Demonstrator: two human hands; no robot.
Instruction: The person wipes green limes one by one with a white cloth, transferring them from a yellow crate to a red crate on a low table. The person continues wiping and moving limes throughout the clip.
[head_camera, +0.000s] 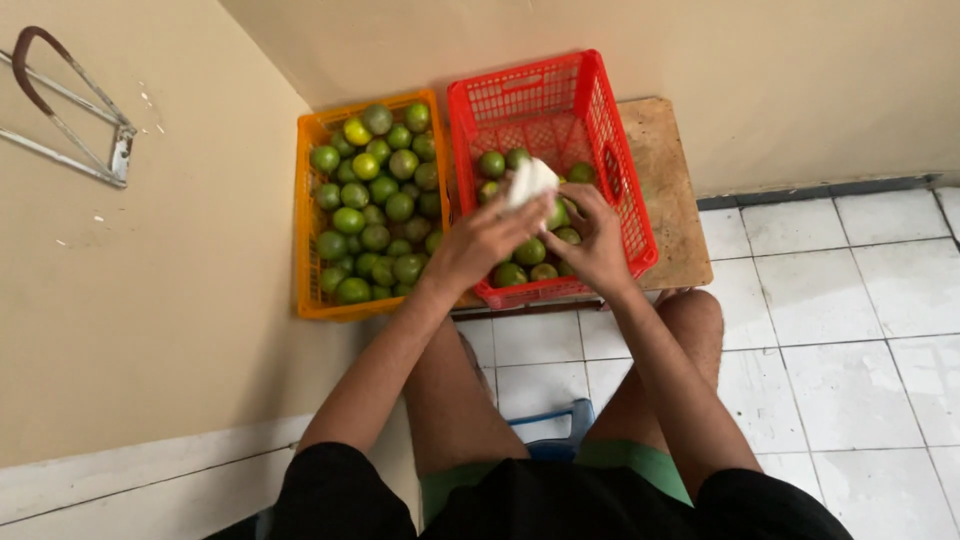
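My left hand (487, 237) grips a white cloth (531, 181) and presses it against a green citrus fruit (558, 214). My right hand (592, 232) holds that fruit from the right side. Both hands hover over the red plastic crate (620, 170), which has several green fruits lying on its bottom. Beside it on the left stands an orange plastic crate (304, 215) filled with many green and yellowish citrus fruits (375, 200).
The red crate rests on a wooden board (670, 190) against a beige wall. White floor tiles (850, 300) spread to the right. A blue plastic stool (555, 428) shows between my knees. A metal bracket (70, 110) hangs on the left wall.
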